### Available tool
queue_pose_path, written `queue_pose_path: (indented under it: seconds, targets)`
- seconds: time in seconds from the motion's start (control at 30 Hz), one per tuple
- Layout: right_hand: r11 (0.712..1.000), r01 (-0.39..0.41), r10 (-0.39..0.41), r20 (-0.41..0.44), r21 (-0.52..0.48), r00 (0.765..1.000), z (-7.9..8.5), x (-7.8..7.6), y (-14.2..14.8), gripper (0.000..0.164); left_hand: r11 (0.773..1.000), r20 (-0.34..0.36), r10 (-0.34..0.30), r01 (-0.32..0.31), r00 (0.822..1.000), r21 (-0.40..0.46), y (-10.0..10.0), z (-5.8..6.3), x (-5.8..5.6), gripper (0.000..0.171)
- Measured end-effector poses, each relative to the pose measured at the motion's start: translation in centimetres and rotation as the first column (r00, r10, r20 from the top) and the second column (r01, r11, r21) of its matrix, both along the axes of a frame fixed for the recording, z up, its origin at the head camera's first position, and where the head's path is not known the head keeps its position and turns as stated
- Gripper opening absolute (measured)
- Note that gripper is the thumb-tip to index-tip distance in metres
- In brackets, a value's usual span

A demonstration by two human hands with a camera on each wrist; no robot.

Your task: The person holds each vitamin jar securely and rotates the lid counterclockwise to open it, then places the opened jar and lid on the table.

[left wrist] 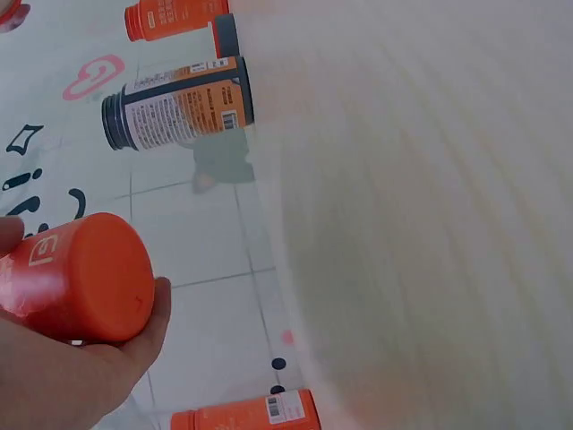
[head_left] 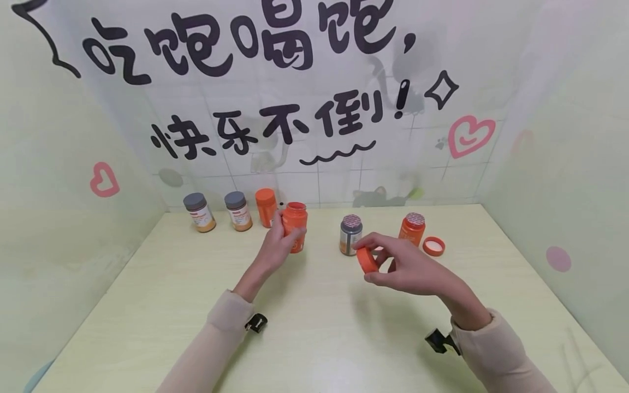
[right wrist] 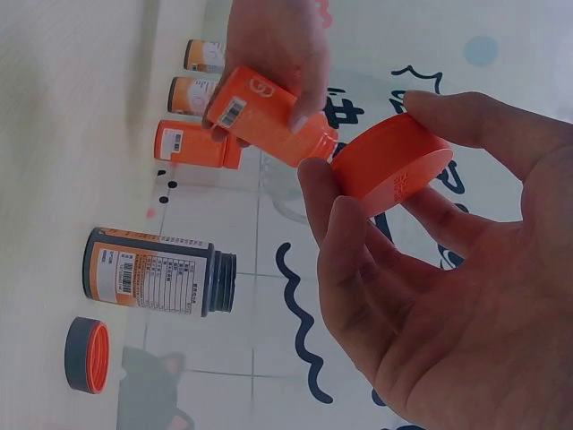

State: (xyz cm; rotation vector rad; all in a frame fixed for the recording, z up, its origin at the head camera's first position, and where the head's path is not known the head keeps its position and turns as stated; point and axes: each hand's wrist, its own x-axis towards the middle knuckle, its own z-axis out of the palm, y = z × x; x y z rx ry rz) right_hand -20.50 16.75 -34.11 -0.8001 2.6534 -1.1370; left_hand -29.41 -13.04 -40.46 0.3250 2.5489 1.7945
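My left hand point(head_left: 276, 240) grips an orange plastic bottle point(head_left: 296, 218) that has no lid. It is lifted above the table, its smooth base point(left wrist: 112, 278) showing in the left wrist view. In my right hand point(head_left: 408, 265), thumb and fingers pinch an orange screw lid point(right wrist: 389, 166), held on edge apart from the bottle. Just beyond the right hand stands a dark grey bottle point(head_left: 351, 234) with a patterned seal over its mouth. Partly behind that hand is a sealed orange bottle point(head_left: 411, 228), with an orange lid point(head_left: 434, 246) lying inside-up beside it.
Two grey-lidded bottles, one at the far left point(head_left: 199, 213) and another point(head_left: 238, 212), stand along the back wall. A lidded orange bottle point(head_left: 266, 207) is next to them. A grey lid point(right wrist: 87, 356) lies near the grey bottle. Walls enclose the pale table point(head_left: 314, 338) at back and sides.
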Motion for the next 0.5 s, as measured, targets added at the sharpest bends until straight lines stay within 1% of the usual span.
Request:
queue_pose_path:
  seconds: [0.13,0.27,0.4,0.5]
  targets:
    - [1.000,0.006,-0.006,0.005,-0.002,1.000,-0.1,0.1,-0.1,0.048,0.999,0.060,0.034,-0.032,0.998,-0.031,-1.1,-0.6,-0.8,0.071]
    - [1.000,0.001,-0.001,0.006,-0.002,1.000,-0.2,0.0,0.0,0.047,0.995,0.075,0.071,-0.066,0.995,-0.069,-2.2,-0.9,-1.4,0.071]
    - [1.000,-0.002,0.002,0.012,0.001,1.000,-0.2,-0.1,0.0,0.046,0.991,0.101,0.068,-0.056,0.993,-0.119,-3.0,-1.2,-1.8,0.067]
    - [1.000,0.002,-0.002,0.010,0.001,1.000,-0.2,-0.1,-0.1,0.046,0.984,0.118,0.063,-0.042,0.991,-0.174,-3.3,-1.3,-2.0,0.067]
